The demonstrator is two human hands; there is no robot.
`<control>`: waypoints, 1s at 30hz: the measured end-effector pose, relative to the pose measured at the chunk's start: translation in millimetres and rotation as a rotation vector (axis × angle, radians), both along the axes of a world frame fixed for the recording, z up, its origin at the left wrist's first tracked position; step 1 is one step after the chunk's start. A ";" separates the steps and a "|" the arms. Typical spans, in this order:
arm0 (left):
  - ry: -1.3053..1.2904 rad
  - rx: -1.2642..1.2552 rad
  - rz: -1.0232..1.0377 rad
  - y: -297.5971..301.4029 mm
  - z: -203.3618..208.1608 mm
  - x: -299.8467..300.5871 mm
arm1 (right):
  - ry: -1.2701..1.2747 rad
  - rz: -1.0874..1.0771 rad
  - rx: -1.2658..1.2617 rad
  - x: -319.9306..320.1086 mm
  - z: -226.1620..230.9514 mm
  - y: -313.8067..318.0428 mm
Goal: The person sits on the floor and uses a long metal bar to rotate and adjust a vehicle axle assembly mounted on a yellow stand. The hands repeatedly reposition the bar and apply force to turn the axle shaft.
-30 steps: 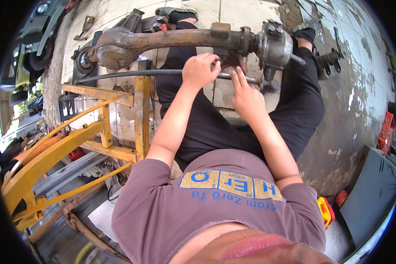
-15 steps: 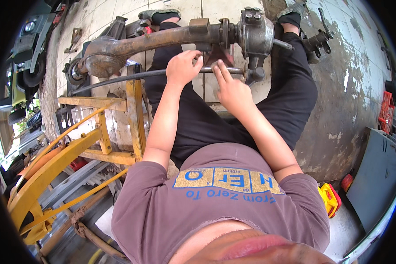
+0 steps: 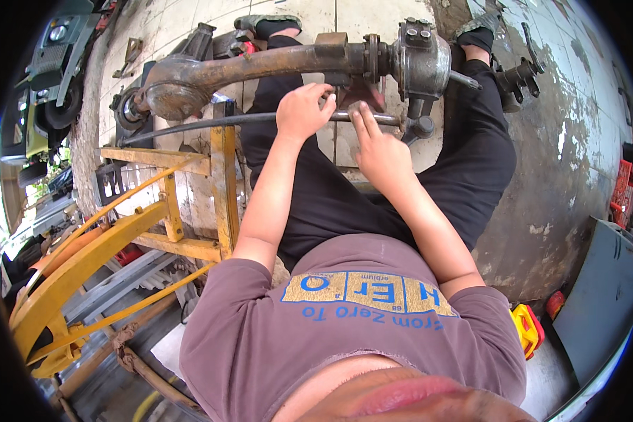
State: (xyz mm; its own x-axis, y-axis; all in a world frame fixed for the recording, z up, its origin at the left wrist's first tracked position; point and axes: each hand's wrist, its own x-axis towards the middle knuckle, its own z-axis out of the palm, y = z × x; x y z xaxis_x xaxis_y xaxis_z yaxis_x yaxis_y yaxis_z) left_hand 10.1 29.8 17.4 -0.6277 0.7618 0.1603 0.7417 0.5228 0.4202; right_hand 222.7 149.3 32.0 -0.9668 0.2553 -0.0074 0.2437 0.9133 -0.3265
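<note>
A long dark metal rod (image 3: 190, 126) runs across in front of my legs, its bare steel end (image 3: 387, 119) at the right. Over its middle lies my left hand (image 3: 304, 114), fingers curled and thumb close to them; a small dark bit shows at the fingertips, too small to name. My right hand (image 3: 385, 150) rests near the bare end, two fingers stretched together across the rod and the others folded. Under those fingertips sits a small greyish piece that I cannot make out. Just beyond is a rusty axle housing (image 3: 260, 65) with a greasy knuckle (image 3: 423, 63) at its right end.
A yellow metal frame (image 3: 223, 183) stands close by my left arm. Another dark metal part (image 3: 517, 81) lies past my right foot. At the right are a red crate (image 3: 622, 193), a grey-blue panel (image 3: 591, 295) and a yellow and red object (image 3: 527, 330).
The whole view has shifted slightly, so everything sits a little further right and lower. Both hands keep nearly the same places at the rod.
</note>
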 end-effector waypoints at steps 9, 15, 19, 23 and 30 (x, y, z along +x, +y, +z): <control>0.030 0.003 -0.007 -0.2 -1.0 3.4 | -0.045 -0.014 -0.072 -4.8 -0.8 4.3; -0.017 0.019 -0.005 -0.3 -3.2 4.7 | -0.054 0.011 -0.066 7.8 5.7 0.4; 0.000 0.033 -0.014 2.9 -0.4 -0.3 | -0.008 -0.028 -0.050 -15.0 -5.3 2.8; -0.016 0.022 0.007 0.6 -1.4 2.5 | -0.036 0.008 -0.035 1.5 -1.9 2.1; -0.021 0.017 0.007 -2.8 -1.6 5.2 | -0.089 0.033 -0.117 6.1 17.4 5.7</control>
State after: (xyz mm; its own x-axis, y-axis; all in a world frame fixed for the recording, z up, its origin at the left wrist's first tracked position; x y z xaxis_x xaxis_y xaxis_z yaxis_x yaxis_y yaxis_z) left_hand 15.3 27.1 15.9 -0.6364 0.7546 0.1597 0.7288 0.5205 0.4449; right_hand 228.8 155.1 49.4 -0.9688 0.2161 -0.1211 0.2471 0.8782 -0.4095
